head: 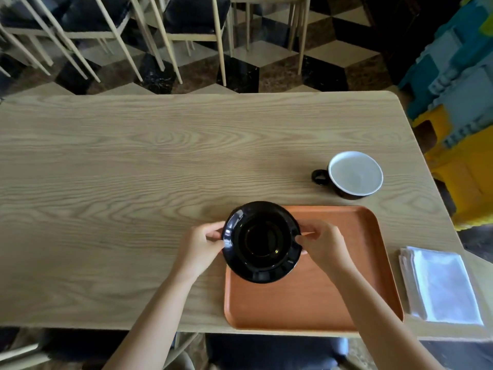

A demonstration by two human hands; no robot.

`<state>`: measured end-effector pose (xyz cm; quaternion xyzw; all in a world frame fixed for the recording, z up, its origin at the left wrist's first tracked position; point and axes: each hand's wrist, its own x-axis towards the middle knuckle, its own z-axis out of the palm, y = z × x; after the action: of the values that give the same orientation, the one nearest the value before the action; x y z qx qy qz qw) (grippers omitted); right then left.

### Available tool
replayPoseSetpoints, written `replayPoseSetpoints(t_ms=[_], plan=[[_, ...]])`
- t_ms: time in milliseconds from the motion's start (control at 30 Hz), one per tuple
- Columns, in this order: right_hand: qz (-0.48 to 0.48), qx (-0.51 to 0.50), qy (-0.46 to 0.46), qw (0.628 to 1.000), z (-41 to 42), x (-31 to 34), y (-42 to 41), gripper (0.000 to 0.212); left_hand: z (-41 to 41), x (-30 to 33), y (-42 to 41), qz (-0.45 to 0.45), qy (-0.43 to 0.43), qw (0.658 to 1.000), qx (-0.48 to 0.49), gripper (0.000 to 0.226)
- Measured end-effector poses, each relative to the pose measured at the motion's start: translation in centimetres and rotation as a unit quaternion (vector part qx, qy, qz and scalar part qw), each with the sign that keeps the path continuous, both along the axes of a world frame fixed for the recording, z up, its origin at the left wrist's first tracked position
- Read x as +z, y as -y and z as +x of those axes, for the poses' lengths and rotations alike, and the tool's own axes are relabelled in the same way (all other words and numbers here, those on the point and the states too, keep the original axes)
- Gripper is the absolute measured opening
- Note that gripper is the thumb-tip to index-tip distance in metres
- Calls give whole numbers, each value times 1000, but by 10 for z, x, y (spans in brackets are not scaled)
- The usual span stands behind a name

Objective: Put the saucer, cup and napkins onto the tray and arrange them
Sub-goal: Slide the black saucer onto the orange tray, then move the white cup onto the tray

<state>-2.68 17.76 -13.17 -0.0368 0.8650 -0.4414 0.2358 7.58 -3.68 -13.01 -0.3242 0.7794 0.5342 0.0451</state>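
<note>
Where the pale wooden table [160,156] meets a checkered floor [266,57] and chairs [194,20], both hands pinch the black saucer [262,243], left hand [201,245] and right hand [321,245] at opposite rims, over the orange tray's [320,289] far-left corner. Cup [352,174] stands beyond; napkins [440,287] lie right.

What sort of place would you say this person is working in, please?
Probably a café or restaurant dining room: rows of matching chairs stand on a patterned tile floor beyond a long wooden table, and a serving tray, cup and napkins are set out.
</note>
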Motion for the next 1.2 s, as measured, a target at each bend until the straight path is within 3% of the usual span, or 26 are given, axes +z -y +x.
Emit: replayPoseSetpoints(t_ms=[167,567,833,1000,1133,1200], plan=[[-1,-28,11,1000,3,-6,-2,38,-4,1,-5,-85,1,996,-6,42],[-7,-22,-6,1000,0,-8,-2,32,-4,-4,-12,-79,-49,995,38,38],[6,-6,-20,1000,0,-8,1,28,-3,-4,-8,-114,-40,993,-9,37],[33,33,-42,998,1,2,-6,23,-3,3,-11,-226,-10,971,-73,24],[77,104,-118,984,4,22,-16,23,-10,23,-30,-341,-36,933,-114,19],[126,128,-234,955,0,35,-25,32,-22,36,-49,-350,-90,921,-147,26]])
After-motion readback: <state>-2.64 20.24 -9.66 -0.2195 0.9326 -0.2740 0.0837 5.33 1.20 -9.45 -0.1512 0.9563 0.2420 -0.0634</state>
